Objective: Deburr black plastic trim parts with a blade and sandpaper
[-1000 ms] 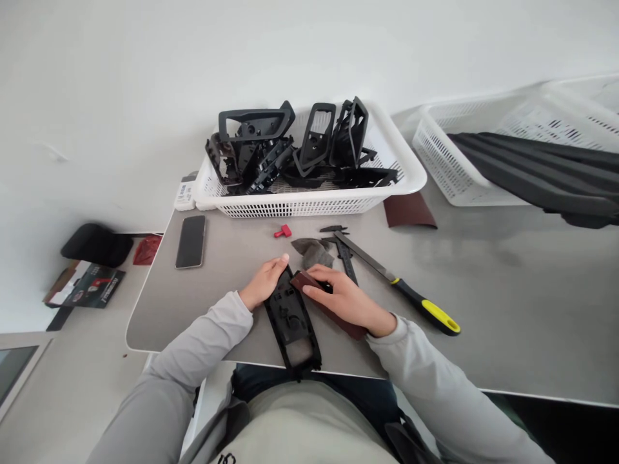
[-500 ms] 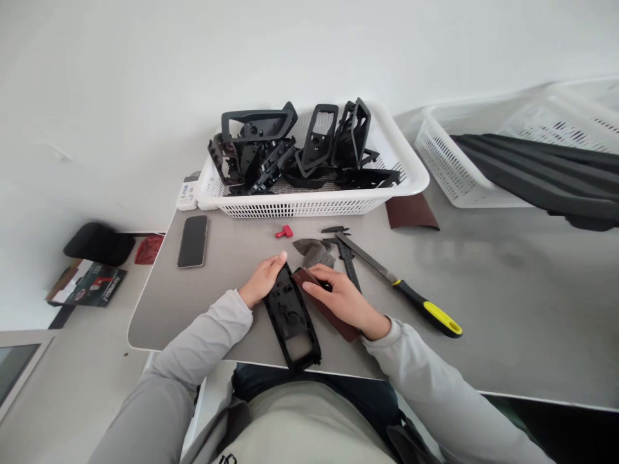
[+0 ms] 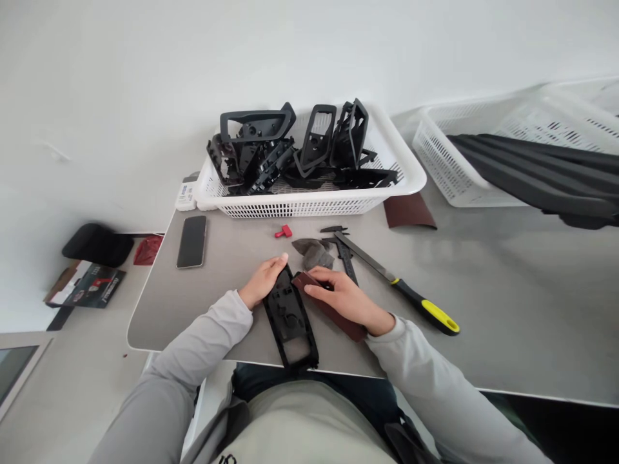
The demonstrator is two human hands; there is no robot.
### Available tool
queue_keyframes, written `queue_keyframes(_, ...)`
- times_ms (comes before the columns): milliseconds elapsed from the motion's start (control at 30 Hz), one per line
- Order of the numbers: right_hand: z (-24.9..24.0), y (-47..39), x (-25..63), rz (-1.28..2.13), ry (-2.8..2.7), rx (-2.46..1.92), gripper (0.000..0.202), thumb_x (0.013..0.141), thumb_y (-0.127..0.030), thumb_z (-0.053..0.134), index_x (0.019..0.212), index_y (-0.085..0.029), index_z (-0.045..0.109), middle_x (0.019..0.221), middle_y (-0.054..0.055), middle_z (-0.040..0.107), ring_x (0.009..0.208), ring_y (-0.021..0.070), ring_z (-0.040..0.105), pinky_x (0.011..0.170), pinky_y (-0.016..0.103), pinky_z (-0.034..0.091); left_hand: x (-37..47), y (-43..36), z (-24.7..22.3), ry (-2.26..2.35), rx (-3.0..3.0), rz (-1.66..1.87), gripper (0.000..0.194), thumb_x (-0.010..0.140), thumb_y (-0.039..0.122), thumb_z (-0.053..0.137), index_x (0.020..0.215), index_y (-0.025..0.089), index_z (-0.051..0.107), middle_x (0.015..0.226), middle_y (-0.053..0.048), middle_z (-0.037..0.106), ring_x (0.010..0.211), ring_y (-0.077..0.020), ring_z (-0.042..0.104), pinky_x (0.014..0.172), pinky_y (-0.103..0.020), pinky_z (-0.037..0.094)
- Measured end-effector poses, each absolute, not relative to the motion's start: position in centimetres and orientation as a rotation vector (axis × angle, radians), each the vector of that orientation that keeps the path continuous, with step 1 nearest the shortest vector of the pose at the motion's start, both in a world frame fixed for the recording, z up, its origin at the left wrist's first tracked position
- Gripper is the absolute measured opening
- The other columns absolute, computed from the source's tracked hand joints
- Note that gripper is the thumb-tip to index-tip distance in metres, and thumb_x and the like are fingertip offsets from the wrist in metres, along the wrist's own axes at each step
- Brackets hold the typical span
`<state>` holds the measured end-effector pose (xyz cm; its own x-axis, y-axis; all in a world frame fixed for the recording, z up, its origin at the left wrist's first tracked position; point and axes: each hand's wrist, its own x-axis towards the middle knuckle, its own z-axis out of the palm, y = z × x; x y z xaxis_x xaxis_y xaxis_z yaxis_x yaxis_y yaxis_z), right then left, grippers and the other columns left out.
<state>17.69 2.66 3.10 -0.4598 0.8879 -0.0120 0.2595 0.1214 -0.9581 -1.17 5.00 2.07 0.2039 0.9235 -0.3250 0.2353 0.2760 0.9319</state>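
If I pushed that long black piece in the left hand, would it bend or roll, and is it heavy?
The long black piece looks like hard plastic with raised edges, so it would probably feel stiff. The opening through its near end suggests it's light for its size. Being long and flattish, it likely wouldn't roll; it might slide instead.

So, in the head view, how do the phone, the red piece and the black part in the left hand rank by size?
Largest to smallest, as they look:
1. Black part
2. Phone
3. Red piece
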Motion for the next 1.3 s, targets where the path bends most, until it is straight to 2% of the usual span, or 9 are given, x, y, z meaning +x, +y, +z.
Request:
queue_keyframes(233,3.4,2.7,18.2,1.366,-1.423,-1.331,0.027,0.081,-0.042,0.057,0.087,-0.018,0.069,0.082,0.002,0.065,0.076,0.0193,0.058,0.073,0.032,0.044,-1.3,5.0,2.8,1.223,1.162,0.621,0.031,0.06,0.04,0.069,0.064,0.019,0.046,0.057,0.007,0.044,0.055,-0.0097,0.041,0.055,-0.024,0.032)
queue_keyframes(400,3.3,2.8,17.9,1.35,-1.448,-1.323,0.029,0.078,-0.044,0.058,0.084,-0.018,0.069,0.079,0.002,0.063,0.075,0.0192,0.056,0.07,0.032,0.043,-1.2,5.1,2.5,1.254,1.073,0.675,0.028,0.066,0.041,0.062,0.059,0.019,0.047,0.053,0.007,0.043,0.051,-0.0093,0.039,0.052,-0.025,0.029)
queue_keyframes(533,3.2,2.8,17.9,1.412,-1.364,-1.341,0.031,0.077,-0.047,0.059,0.082,-0.018,0.068,0.077,0.002,0.063,0.07,0.0177,0.055,0.067,0.031,0.042,-1.5,5.1,2.6,1.14,0.893,0.724,0.031,0.066,0.045,0.068,0.063,0.017,0.054,0.057,0.005,0.053,0.055,-0.0103,0.048,0.057,-0.025,0.035)
queue_keyframes(667,2.8,2.8,18.0,1.437,-1.244,-1.377,0.035,0.074,-0.05,0.063,0.083,-0.016,0.069,0.074,0.001,0.064,0.065,0.016,0.053,0.061,0.029,0.039,-2.1,5.4,2.5,0.976,0.652,0.681,0.03,0.055,0.032,0.079,0.077,0.015,0.066,0.071,0.0,0.066,0.066,-0.0132,0.059,0.065,-0.025,0.042)
queue_keyframes(767,2.6,3.0,18.1,1.434,-1.186,-1.394,0.038,0.072,-0.051,0.065,0.084,-0.016,0.07,0.072,0.001,0.065,0.063,0.0155,0.053,0.058,0.028,0.038,-2.1,5.6,2.1,0.888,0.63,0.689,0.041,0.054,0.024,0.081,0.093,0.014,0.07,0.082,-0.004,0.071,0.074,-0.0161,0.064,0.073,-0.028,0.045)
queue_keyframes(867,2.5,3.1,18.3,1.451,-1.143,-1.383,0.04,0.071,-0.052,0.065,0.087,-0.016,0.07,0.073,0.002,0.066,0.064,0.0161,0.055,0.058,0.028,0.039,-1.8,5.5,1.7,0.907,0.659,0.714,0.041,0.059,0.032,0.082,0.095,0.014,0.071,0.079,-0.005,0.072,0.071,-0.0162,0.065,0.073,-0.029,0.046)
queue_keyframes(1067,2.9,2.9,18.5,1.429,-1.161,-1.396,0.039,0.072,-0.049,0.065,0.09,-0.016,0.071,0.075,0.002,0.065,0.062,0.0147,0.052,0.055,0.027,0.039,-1.4,4.9,1.8,1.048,0.632,0.709,0.039,0.065,0.049,0.076,0.075,0.012,0.07,0.069,-0.005,0.071,0.061,-0.0148,0.061,0.063,-0.028,0.045)
queue_keyframes(1200,3.4,2.9,18.9,1.392,-1.282,-1.406,0.035,0.077,-0.047,0.061,0.092,-0.017,0.071,0.078,0.002,0.066,0.066,0.0161,0.054,0.06,0.029,0.042,-1.7,4.9,2.4,0.943,0.578,0.63,0.031,0.066,0.033,0.076,0.089,0.012,0.073,0.083,-0.007,0.074,0.072,-0.0177,0.065,0.072,-0.03,0.046)
queue_keyframes(1300,3.6,3.2,19.6,1.347,-1.373,-1.362,0.033,0.08,-0.043,0.059,0.097,-0.018,0.071,0.089,0.003,0.068,0.078,0.0197,0.059,0.073,0.032,0.045,-1.9,4.9,2.6,0.782,0.59,0.598,0.047,0.059,0.02,0.078,0.105,0.013,0.072,0.093,-0.009,0.074,0.081,-0.0191,0.067,0.08,-0.029,0.045)
